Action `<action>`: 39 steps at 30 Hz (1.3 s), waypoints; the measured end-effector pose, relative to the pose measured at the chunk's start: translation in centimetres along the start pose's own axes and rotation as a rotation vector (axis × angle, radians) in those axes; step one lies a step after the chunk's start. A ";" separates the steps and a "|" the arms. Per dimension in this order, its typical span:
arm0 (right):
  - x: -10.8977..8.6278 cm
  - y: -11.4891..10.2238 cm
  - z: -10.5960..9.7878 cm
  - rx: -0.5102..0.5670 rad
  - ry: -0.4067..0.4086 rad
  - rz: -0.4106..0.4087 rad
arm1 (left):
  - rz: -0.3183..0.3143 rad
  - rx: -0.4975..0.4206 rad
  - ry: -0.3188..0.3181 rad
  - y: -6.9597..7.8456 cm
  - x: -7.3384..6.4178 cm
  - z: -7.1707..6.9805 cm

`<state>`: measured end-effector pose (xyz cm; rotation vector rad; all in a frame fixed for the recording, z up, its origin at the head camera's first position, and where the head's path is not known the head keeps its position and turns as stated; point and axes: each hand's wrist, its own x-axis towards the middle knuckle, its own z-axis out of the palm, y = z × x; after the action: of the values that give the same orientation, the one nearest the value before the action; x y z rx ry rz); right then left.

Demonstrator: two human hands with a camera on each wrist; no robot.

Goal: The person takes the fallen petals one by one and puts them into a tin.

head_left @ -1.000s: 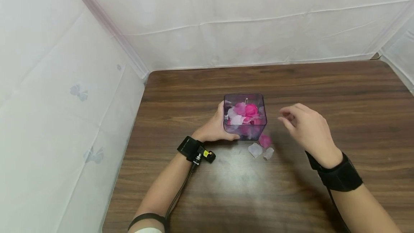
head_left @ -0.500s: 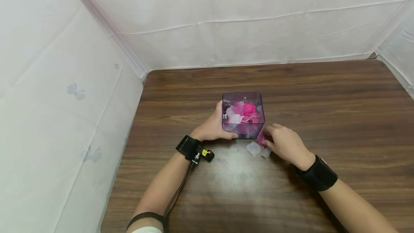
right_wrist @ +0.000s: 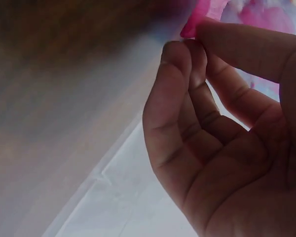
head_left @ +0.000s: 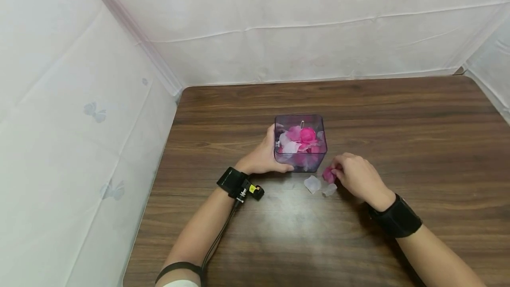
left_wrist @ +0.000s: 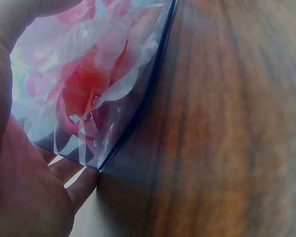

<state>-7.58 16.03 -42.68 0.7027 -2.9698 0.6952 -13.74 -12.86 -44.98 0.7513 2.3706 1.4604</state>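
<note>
A clear purple-tinted square box (head_left: 300, 162) stands on the table, holding pink and white artificial petals (head_left: 296, 138). My left hand (head_left: 260, 156) grips the box from its left side, thumb along the front; in the left wrist view the fingers (left_wrist: 84, 187) reach round its lower edge. To the right of the box, my right hand (head_left: 360, 178) pinches a dark pink petal (head_left: 328, 175) between thumb and fingertips. In the right wrist view a pink edge of that petal (right_wrist: 202, 17) shows at the fingertips. Two pale petals lie on the table: one larger (head_left: 312, 184), one smaller (head_left: 329, 190).
The brown wood-grain table (head_left: 223, 110) has a white curtain (head_left: 303, 52) behind it and another (head_left: 79, 145) along its left side. Black straps with cables (head_left: 235, 183) wrap both wrists. A small wire loop (head_left: 302, 124) shows at the box's back wall.
My right hand came left and down from beside the box to the loose petals. It now pinches the dark pink one, moved slightly right from the box. The left hand keeps its grip.
</note>
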 end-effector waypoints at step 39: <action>6.0 -6.9 -3.7 0.083 0.420 -0.148 | 0.035 -0.018 -0.004 -0.2 0.1 0.1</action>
<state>-10.41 9.57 -35.77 0.6738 -2.4954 0.8396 -13.85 -12.82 -45.21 0.7941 2.3492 1.4905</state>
